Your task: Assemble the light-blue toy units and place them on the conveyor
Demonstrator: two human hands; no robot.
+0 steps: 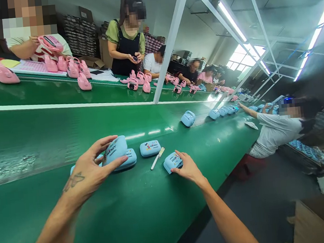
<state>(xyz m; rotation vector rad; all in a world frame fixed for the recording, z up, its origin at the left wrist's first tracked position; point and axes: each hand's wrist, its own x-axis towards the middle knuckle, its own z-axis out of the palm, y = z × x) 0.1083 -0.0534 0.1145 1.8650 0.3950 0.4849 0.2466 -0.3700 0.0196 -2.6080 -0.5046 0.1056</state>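
My left hand (91, 169) is closed round a light blue case (115, 148) with a cartoon print, tilted up over another blue case (130, 160) lying on the green belt (38, 136). My right hand (187, 167) rests its fingers on a third blue case (171, 161) near the belt's front edge. Between them a fourth blue case (150, 148) lies flat, with a small white stick tool (157, 158) beside it.
More blue cases (188, 118) sit farther along the belt, where a seated person in a white shirt (276, 130) reaches over them. Across the belt, several people handle pink cases (72, 69). A white frame post (169, 45) rises mid-belt. Cardboard boxes (320, 217) stand at lower right.
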